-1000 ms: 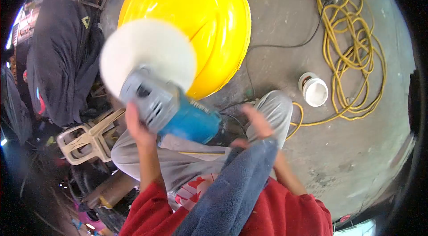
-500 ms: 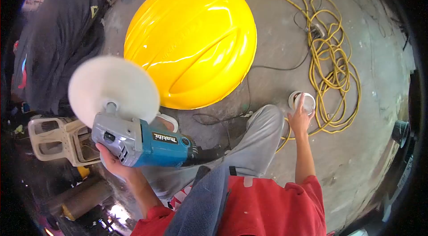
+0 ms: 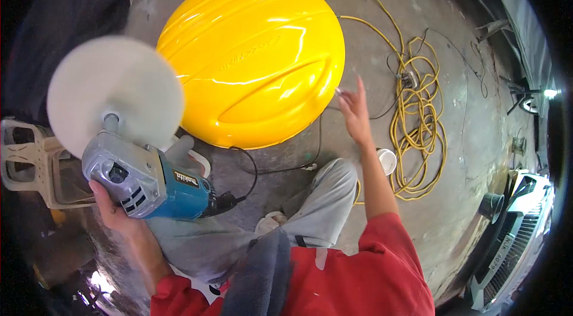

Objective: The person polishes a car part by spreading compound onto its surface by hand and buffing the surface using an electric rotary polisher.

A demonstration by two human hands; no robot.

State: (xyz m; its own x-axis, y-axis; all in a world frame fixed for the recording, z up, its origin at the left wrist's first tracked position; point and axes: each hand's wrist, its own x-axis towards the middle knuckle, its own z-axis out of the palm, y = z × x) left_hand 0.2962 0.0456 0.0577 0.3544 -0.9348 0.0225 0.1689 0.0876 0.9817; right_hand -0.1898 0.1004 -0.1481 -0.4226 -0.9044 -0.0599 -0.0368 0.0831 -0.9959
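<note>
My left hand [image 3: 119, 216] grips the grey head of a blue Makita polisher [image 3: 179, 190], whose round white pad [image 3: 113, 86] faces away from me, left of a glossy yellow domed shell [image 3: 256, 59]. At the shell's lower right edge is my right hand [image 3: 355, 112], index finger stretched out. Something small and whitish shows at its thumb and fingertips, too small to name. Below that forearm stands a white tub [image 3: 387, 161], partly covered by the arm.
A coiled yellow cord [image 3: 421, 131] lies on the floor at right. On the left is a beige plastic stool [image 3: 39, 161]. A car grille [image 3: 507, 250] and a dark pot [image 3: 490, 207] are at lower right. The polisher's black cable [image 3: 256, 167] loops below the shell.
My right hand has left the white tub and moved up and left to the shell's edge. The polisher has shifted left in my left hand. The view has also shifted.
</note>
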